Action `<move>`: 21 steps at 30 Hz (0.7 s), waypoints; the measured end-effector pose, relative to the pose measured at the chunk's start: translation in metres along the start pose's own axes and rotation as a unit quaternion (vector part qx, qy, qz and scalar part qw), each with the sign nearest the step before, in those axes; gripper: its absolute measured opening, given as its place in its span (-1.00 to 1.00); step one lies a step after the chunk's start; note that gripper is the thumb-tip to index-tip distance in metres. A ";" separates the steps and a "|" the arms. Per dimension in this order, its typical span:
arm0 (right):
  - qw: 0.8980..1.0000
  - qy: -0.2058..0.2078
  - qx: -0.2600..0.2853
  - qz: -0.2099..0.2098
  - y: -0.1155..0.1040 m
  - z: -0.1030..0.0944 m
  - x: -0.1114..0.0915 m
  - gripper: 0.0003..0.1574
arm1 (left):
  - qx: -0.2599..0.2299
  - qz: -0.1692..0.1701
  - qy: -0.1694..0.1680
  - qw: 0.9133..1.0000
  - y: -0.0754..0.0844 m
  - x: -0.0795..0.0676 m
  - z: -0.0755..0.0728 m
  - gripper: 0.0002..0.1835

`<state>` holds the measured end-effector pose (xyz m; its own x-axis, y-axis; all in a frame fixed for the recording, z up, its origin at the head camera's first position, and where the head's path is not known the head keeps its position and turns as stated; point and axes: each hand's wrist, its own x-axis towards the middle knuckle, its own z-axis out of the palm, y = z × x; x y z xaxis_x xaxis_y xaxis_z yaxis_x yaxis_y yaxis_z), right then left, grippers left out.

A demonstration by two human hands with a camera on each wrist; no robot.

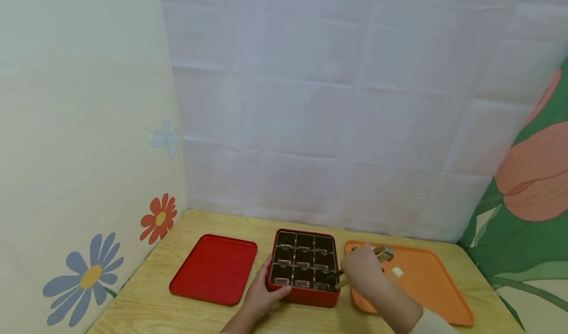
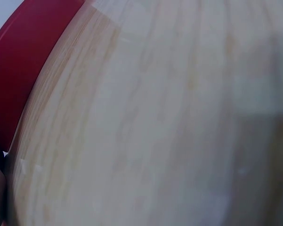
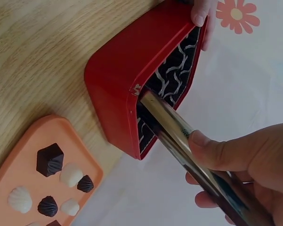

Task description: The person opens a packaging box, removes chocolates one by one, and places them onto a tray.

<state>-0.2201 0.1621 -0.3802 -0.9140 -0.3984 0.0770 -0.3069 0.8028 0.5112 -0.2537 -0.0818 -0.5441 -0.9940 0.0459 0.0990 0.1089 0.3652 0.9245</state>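
A square red box (image 1: 310,298) holds a black insert (image 1: 303,260) divided into small compartments. My left hand (image 1: 262,292) grips the box's near left corner, thumb over the rim and fingers along the side. My right hand (image 1: 364,270) holds shiny metal tongs (image 3: 179,136), thumb on one arm and fingers on the other side. The tongs' tips reach down into the near right compartment; whether anything is between them is hidden by the box wall. In the left wrist view only a red side wall (image 2: 23,61) and table appear.
An orange tray (image 1: 437,287) right of the box bears chocolates, including a dark hexagonal one (image 3: 50,159), a white shell-shaped one (image 3: 20,198) and a dark ridged one (image 3: 47,206). A flat red lid (image 1: 217,270) lies to the left on the wooden table (image 1: 146,294).
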 end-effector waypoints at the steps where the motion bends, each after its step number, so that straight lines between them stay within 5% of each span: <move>1: 1.000 -0.004 -0.007 -0.001 -0.001 0.000 0.001 -0.70 | -0.001 0.001 0.000 1.000 0.000 0.000 0.000 0.12; 14: 0.999 -0.053 0.005 -0.001 -0.006 -0.003 0.005 -0.71 | -0.010 0.001 0.001 1.000 0.000 0.000 0.000 0.14; 19: 0.999 -0.039 0.030 -0.011 -0.002 0.001 0.002 -0.75 | -0.013 0.006 0.000 1.000 0.001 -0.001 0.000 0.12; 21: 0.999 -0.002 0.021 -0.038 0.001 0.006 -0.001 -0.82 | -0.013 0.008 -0.001 1.000 0.001 -0.001 -0.001 0.12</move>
<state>-0.2211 0.1664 -0.3850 -0.8885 -0.4574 0.0365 -0.3863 0.7884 0.4787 -0.2526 -0.0820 -0.5428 -0.9921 0.0546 0.1133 0.1252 0.3405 0.9319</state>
